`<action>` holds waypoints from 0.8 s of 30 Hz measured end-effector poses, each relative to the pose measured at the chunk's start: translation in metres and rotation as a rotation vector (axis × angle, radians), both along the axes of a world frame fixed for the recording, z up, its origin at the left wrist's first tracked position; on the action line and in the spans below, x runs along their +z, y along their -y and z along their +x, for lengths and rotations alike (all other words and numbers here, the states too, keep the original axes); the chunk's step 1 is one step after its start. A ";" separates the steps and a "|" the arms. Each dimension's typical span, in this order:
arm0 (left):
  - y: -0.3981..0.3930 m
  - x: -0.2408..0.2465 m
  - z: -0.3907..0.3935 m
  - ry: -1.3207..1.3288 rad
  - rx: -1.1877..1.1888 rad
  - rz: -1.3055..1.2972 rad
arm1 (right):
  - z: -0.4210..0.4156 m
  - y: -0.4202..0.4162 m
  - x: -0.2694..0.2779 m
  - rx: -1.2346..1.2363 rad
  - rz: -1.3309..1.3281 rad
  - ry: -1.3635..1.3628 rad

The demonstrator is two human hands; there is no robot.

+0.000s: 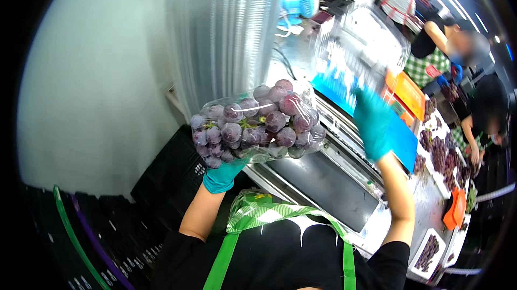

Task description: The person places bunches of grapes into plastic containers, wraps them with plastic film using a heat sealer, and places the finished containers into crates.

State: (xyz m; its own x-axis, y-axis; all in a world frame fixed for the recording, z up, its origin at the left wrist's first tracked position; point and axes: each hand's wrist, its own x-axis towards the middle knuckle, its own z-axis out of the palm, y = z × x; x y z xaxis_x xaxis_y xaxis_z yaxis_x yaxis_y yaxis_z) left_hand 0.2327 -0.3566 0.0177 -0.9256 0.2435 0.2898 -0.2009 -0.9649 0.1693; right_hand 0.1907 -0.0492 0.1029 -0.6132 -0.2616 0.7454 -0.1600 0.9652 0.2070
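My left hand [224, 173], in a teal glove, supports a pack of purple grapes [250, 128] from below. Clear, shiny plastic covers the bunch, and most of my fingers are hidden beneath it. My right hand [373, 124], also gloved in teal, is blurred over a blue panel [398, 140]. Just beyond it are clear plastic containers [359, 43], smeared by motion; whether my fingers touch them cannot be told. Behind the grape pack rises a tall stack of nested clear plastic trays [222, 39]. A metal machine with a dark flat plate [323, 189] lies before me.
A light wall [89, 88] is at left, with black crates [161, 173] below it. A blue fan [301, 1] stands at the back. Orange baskets [408, 92], loose grape bunches [440, 152] and a white tray [429, 251] line the right. Co-workers [428, 61] stand beyond.
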 end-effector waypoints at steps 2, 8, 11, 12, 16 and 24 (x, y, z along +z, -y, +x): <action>-0.012 0.000 -0.007 -0.008 -0.063 -0.032 | 0.076 -0.010 -0.045 0.016 -0.030 0.281; -0.064 0.001 -0.013 -0.045 -0.314 -0.188 | 0.215 0.007 -0.088 -0.103 -0.068 0.703; -0.092 -0.001 -0.010 -0.076 -0.443 -0.258 | 0.239 0.010 -0.081 -0.235 -0.230 0.900; -0.100 -0.001 -0.010 -0.086 -0.482 -0.278 | 0.240 0.007 -0.076 -0.253 -0.298 1.080; -0.125 -0.007 -0.002 -0.108 -0.599 -0.344 | 0.234 -0.003 -0.050 0.149 -1.275 0.630; -0.155 0.004 0.021 0.001 -0.511 -0.613 | 0.236 -0.023 -0.007 0.385 -2.226 0.320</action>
State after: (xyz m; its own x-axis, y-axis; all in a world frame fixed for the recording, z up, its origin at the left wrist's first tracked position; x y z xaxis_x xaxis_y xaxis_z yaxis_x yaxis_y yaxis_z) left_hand 0.2537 -0.2018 0.0216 -0.6568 0.7533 -0.0338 -0.5932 -0.4886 0.6398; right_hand 0.4265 -0.0265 0.0961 -0.8721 0.4669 -0.1462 -0.1307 -0.5103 -0.8500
